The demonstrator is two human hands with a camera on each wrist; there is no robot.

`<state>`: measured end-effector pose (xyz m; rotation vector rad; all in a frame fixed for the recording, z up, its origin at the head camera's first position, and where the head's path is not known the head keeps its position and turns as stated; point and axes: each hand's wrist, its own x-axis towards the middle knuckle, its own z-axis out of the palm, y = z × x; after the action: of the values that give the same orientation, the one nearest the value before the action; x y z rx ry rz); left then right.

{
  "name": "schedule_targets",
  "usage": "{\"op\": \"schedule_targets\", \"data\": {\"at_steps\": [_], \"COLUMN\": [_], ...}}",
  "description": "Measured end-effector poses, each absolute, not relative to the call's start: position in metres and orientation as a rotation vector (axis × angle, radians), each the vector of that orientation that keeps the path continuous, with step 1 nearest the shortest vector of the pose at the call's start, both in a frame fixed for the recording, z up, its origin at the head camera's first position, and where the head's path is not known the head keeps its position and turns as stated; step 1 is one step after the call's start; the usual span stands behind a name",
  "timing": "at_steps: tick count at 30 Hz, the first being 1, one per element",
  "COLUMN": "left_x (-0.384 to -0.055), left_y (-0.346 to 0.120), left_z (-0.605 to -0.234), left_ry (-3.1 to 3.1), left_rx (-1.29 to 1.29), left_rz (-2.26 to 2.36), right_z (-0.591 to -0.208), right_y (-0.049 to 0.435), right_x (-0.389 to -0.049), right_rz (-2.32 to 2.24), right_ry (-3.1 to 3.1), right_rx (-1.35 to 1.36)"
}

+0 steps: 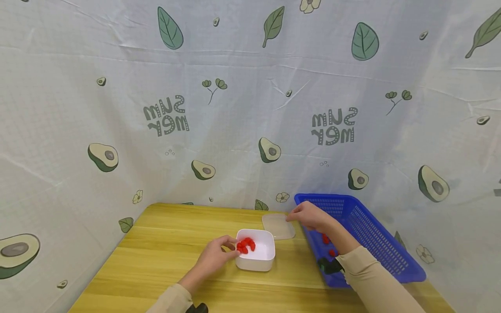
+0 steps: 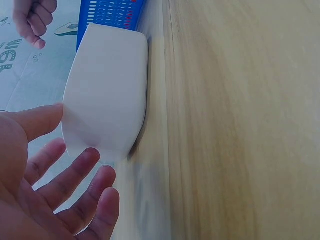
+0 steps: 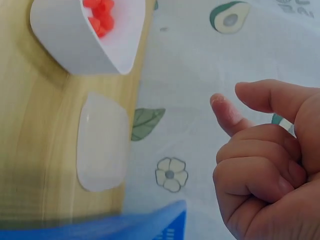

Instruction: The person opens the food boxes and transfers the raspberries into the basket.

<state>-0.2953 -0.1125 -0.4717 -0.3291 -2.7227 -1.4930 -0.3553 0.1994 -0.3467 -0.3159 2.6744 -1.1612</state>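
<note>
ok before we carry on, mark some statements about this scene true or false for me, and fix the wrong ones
1. Red pieces lie inside the white square container. True.
2. The translucent lid is fitted on the container. False: it lies apart from it, on the wooden table.
3. The left hand is nearer the container than the right hand is. True.
4. The right hand is gripping the lid. False: it is raised, with nothing visible between thumb and index finger.
5. In the head view, the blue plastic basket is right of the container. True.
</note>
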Motion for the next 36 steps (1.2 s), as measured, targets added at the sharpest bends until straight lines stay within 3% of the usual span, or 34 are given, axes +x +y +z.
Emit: {"op": "schedule_targets", "data": {"at_steps": [36], "left_x": [-0.295], "left_y": [-0.114], "left_z": [-0.473], "left_ry": [-2.720], "left_rx": [-0.332], "left_rz": [-1.491], "right_z": [-0.401], "right_y": [0.101], "right_x": [-0.349], "right_rz": [-1.089], "right_ry": [2.605], "right_rx": [-0.397]}}
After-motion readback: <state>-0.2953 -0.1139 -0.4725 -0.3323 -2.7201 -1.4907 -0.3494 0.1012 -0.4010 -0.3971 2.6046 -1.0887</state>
